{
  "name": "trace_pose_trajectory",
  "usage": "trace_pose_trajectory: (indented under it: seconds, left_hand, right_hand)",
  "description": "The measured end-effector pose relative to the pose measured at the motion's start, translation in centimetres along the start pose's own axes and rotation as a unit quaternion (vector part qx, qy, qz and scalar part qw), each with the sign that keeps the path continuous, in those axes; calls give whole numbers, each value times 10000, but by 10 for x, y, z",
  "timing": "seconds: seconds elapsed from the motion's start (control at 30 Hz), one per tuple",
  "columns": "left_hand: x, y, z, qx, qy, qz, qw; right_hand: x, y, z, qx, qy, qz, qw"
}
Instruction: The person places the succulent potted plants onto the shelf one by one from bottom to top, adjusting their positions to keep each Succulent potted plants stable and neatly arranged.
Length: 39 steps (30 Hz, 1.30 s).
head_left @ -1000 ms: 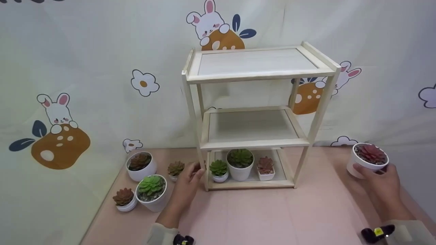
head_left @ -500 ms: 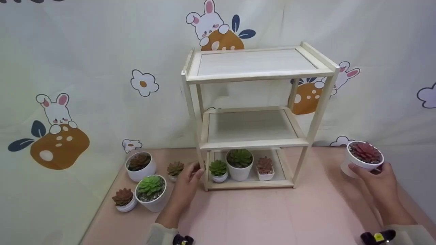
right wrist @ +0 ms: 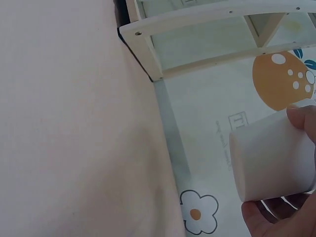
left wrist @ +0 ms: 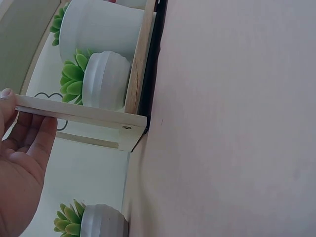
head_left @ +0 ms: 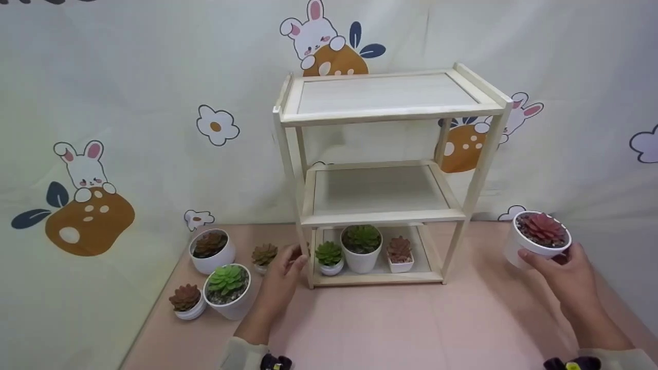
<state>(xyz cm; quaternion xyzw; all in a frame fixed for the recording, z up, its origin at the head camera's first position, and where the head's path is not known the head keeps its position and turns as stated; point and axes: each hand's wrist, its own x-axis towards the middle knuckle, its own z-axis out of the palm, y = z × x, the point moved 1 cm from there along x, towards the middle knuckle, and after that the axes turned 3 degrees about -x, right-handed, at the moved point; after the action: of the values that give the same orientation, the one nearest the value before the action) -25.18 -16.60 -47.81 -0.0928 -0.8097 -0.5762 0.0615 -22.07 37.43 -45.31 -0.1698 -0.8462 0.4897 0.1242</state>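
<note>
My right hand (head_left: 570,282) grips a white pot with a red succulent (head_left: 542,229), raised above the table to the right of the rack. In the right wrist view, thumb and fingers lie around the white pot (right wrist: 274,155). On the other side, my left hand (head_left: 282,275) holds the front left post of a three-tier wooden rack (head_left: 385,218). The left wrist view shows this post (left wrist: 79,111) between thumb and fingers. On the bottom shelf stand a small green succulent (head_left: 330,257), a larger green succulent (head_left: 362,246) and a reddish succulent in a square pot (head_left: 400,254).
Left of the rack, several potted succulents stand on the pink table (head_left: 385,329): a dark brown one (head_left: 212,252), a bright green one (head_left: 229,290), a reddish-brown one (head_left: 187,303) and a small one (head_left: 264,255) beside my left hand. A printed cloth (head_left: 154,169) hangs behind.
My right hand has moved a little to the left, toward the rack, carrying the red succulent, which has also risen slightly in view. The left hand stays at the post.
</note>
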Motion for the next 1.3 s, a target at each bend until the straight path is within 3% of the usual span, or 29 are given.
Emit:
trace_pose_trajectory:
  seconds: [0.3, 0.47, 0.8, 1.3]
  left_hand:
    - [0, -2, 0, 15, 18, 32, 10000]
    - [-1, -1, 0, 57, 33, -35, 10000]
    - [1, -1, 1, -18, 31, -11, 10000]
    - [1, -1, 0, -14, 54, 18, 10000]
  right_hand:
    - [-17, -13, 2, 340, 151, -1207, 9920]
    - [-26, -17, 5, 545, 14, -1496, 9872]
    - [-43, -32, 7, 1257, -515, -1661, 9767]
    - [-66, -51, 9, 741, -656, -1464, 9843]
